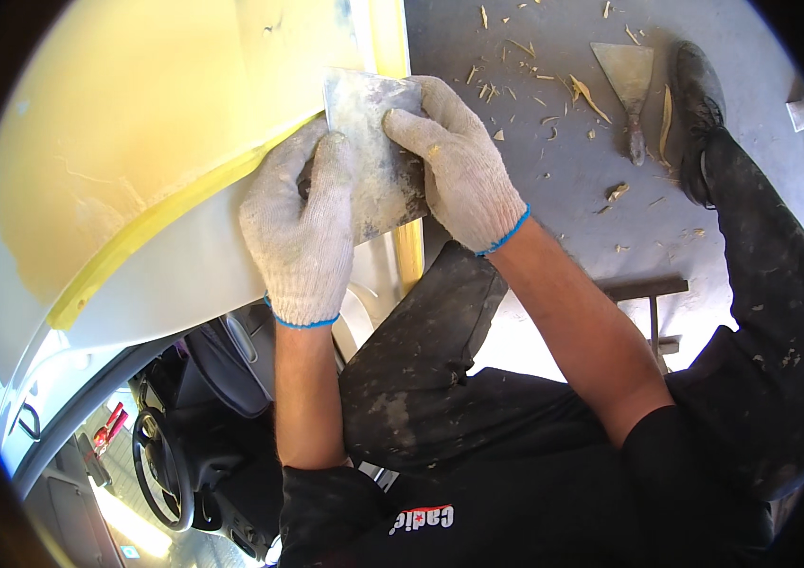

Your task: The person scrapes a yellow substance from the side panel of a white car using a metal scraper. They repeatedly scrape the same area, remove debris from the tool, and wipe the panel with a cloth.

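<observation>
Both hands hold a thin, flat metal plate (375,161), its grey face smeared with pale and dark stains, in front of the person and beside the edge of a car panel. The right grip (466,166), in a white knit glove with a blue cuff, is closed on the plate's right side, the thumb pressed on the near face and the other fingers reaching behind it. The left grip (298,213), gloved alike, is narrow and closed at the plate's left edge, its thumb lying along that side; where its other fingertips end is hidden. To the left, the panel (127,114) carries a broad pale-yellow coating, bordered along its curved lower edge by a strip of yellow tape (141,241), with a bare white surface beneath. Lower left, a black steering wheel (160,469) shows inside the car. On the grey floor (553,204) at upper right lies a scraper (631,78) with a wide blade and a worn handle, well apart from the hands, with curled yellowish shavings (590,98) scattered around. A dark shoe (697,85) stands just beside it, below smudged dark trousers (421,407).
</observation>
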Demonstrator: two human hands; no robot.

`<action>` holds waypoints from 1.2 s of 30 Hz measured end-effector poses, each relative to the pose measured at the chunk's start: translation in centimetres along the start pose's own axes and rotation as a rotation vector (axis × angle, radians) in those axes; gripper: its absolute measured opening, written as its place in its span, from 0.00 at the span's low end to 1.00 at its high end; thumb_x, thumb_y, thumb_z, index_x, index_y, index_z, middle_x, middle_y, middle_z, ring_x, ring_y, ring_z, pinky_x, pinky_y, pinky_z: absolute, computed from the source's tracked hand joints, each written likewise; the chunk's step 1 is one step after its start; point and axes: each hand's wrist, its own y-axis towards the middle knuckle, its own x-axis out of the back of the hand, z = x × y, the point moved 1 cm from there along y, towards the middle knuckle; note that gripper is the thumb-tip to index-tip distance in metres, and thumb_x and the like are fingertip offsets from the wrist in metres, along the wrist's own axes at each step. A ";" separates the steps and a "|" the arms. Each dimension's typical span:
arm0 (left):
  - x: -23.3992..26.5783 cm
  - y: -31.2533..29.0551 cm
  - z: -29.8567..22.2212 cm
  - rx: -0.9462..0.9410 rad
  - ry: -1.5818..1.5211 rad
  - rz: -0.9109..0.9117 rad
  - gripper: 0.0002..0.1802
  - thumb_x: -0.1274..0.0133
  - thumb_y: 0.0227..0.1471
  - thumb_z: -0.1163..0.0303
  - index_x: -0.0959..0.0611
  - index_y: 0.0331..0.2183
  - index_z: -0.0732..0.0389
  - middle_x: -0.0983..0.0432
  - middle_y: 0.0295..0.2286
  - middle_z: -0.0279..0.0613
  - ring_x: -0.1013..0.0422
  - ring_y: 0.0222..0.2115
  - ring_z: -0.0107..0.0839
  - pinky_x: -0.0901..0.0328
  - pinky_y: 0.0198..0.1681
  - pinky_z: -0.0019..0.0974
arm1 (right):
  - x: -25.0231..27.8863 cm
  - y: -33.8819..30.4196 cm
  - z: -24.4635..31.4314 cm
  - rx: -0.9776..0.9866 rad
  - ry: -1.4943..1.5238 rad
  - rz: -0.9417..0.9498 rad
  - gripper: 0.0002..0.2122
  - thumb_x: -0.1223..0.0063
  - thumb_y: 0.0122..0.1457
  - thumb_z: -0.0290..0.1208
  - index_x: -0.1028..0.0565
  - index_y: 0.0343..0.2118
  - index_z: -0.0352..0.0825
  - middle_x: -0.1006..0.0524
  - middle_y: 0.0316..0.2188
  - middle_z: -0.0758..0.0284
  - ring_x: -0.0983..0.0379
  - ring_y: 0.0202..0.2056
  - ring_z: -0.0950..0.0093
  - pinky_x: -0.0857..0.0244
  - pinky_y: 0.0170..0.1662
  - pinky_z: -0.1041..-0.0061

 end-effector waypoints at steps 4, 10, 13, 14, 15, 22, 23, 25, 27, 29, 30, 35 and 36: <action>0.1 -0.1 -0.4 -0.021 0.024 -0.014 0.16 0.45 0.59 0.72 0.18 0.45 0.74 0.19 0.39 0.47 0.27 0.39 0.28 0.32 0.45 0.31 | -0.3 0.0 0.0 0.013 -0.038 0.004 0.16 0.52 0.66 0.28 0.32 0.55 0.28 0.26 0.46 0.63 0.29 0.48 0.76 0.33 0.54 0.73; 0.6 -0.6 -0.4 -0.037 -0.022 -0.064 0.16 0.46 0.59 0.73 0.17 0.45 0.74 0.19 0.36 0.44 0.28 0.35 0.24 0.32 0.40 0.28 | -1.0 -0.2 0.6 0.048 -0.076 0.018 0.15 0.52 0.67 0.29 0.31 0.54 0.29 0.26 0.44 0.64 0.28 0.47 0.77 0.31 0.53 0.73; 0.6 -0.6 -0.9 -0.025 -0.005 -0.073 0.15 0.46 0.59 0.73 0.17 0.45 0.73 0.20 0.34 0.40 0.30 0.32 0.22 0.33 0.37 0.27 | -1.3 -0.3 1.0 0.006 -0.091 0.012 0.15 0.52 0.66 0.28 0.31 0.53 0.29 0.25 0.44 0.65 0.28 0.46 0.78 0.31 0.52 0.74; 0.6 -0.6 -0.8 -0.028 0.015 -0.069 0.15 0.45 0.59 0.72 0.17 0.45 0.73 0.21 0.33 0.39 0.30 0.31 0.21 0.33 0.36 0.27 | -1.4 -0.5 1.2 -0.016 -0.098 0.005 0.15 0.52 0.66 0.28 0.31 0.53 0.30 0.25 0.43 0.65 0.27 0.45 0.78 0.31 0.51 0.74; 0.6 -0.6 -0.8 -0.031 0.035 -0.065 0.15 0.45 0.59 0.72 0.17 0.45 0.73 0.21 0.32 0.38 0.31 0.30 0.21 0.34 0.34 0.26 | -1.2 -0.4 1.0 0.004 -0.086 -0.001 0.14 0.52 0.66 0.28 0.30 0.53 0.30 0.25 0.43 0.65 0.27 0.45 0.78 0.31 0.51 0.74; 0.7 -0.4 -0.3 -0.057 0.046 -0.055 0.15 0.44 0.59 0.71 0.17 0.44 0.72 0.25 0.27 0.33 0.35 0.25 0.17 0.38 0.28 0.24 | -1.3 -0.1 0.7 0.053 -0.117 -0.020 0.13 0.51 0.66 0.28 0.29 0.51 0.30 0.25 0.42 0.66 0.28 0.43 0.80 0.30 0.49 0.75; 0.8 -0.4 -0.2 -0.062 0.053 -0.054 0.15 0.45 0.59 0.71 0.16 0.44 0.72 0.25 0.27 0.33 0.35 0.25 0.17 0.39 0.28 0.24 | -1.4 -0.2 0.9 0.052 -0.118 -0.021 0.13 0.51 0.66 0.28 0.29 0.51 0.30 0.25 0.42 0.66 0.28 0.43 0.80 0.30 0.49 0.75; 0.9 -0.3 0.0 -0.055 0.065 -0.055 0.15 0.45 0.59 0.71 0.16 0.44 0.72 0.26 0.26 0.32 0.36 0.24 0.17 0.39 0.27 0.25 | -1.3 -0.3 1.1 0.033 -0.150 -0.014 0.13 0.51 0.65 0.28 0.29 0.51 0.30 0.25 0.42 0.66 0.28 0.43 0.80 0.30 0.49 0.75; 1.0 -0.3 -0.2 -0.048 0.094 -0.047 0.15 0.44 0.59 0.71 0.16 0.44 0.72 0.26 0.25 0.33 0.36 0.24 0.17 0.39 0.27 0.25 | -1.2 -0.3 1.2 0.034 -0.144 -0.012 0.14 0.50 0.65 0.28 0.29 0.51 0.30 0.25 0.42 0.66 0.27 0.43 0.80 0.30 0.49 0.75; 0.9 -0.4 -0.4 -0.045 0.097 -0.057 0.15 0.44 0.59 0.70 0.16 0.44 0.72 0.26 0.24 0.32 0.36 0.23 0.17 0.39 0.26 0.25 | -1.4 -0.2 0.8 0.049 -0.099 -0.013 0.14 0.50 0.65 0.28 0.29 0.52 0.30 0.24 0.43 0.66 0.27 0.43 0.79 0.30 0.49 0.75; 0.8 -0.4 -0.5 -0.047 0.085 -0.070 0.15 0.44 0.59 0.70 0.16 0.44 0.72 0.26 0.24 0.32 0.36 0.23 0.17 0.39 0.26 0.25 | -1.4 -0.2 0.8 0.059 -0.104 -0.011 0.14 0.50 0.65 0.28 0.29 0.52 0.30 0.24 0.43 0.66 0.27 0.43 0.79 0.30 0.49 0.76; 0.9 -0.5 0.0 -0.067 0.097 -0.088 0.15 0.44 0.59 0.70 0.16 0.43 0.72 0.28 0.22 0.31 0.37 0.22 0.17 0.39 0.26 0.25 | -1.4 -0.2 0.9 0.084 -0.139 -0.014 0.14 0.51 0.66 0.28 0.30 0.53 0.30 0.24 0.43 0.66 0.27 0.43 0.80 0.29 0.49 0.76; 1.0 -0.5 -0.1 -0.066 0.099 -0.084 0.15 0.45 0.59 0.71 0.16 0.43 0.72 0.28 0.21 0.30 0.37 0.22 0.17 0.40 0.25 0.25 | -1.5 -0.3 1.1 0.075 -0.146 -0.011 0.14 0.51 0.66 0.28 0.30 0.53 0.30 0.24 0.43 0.66 0.27 0.43 0.80 0.29 0.49 0.76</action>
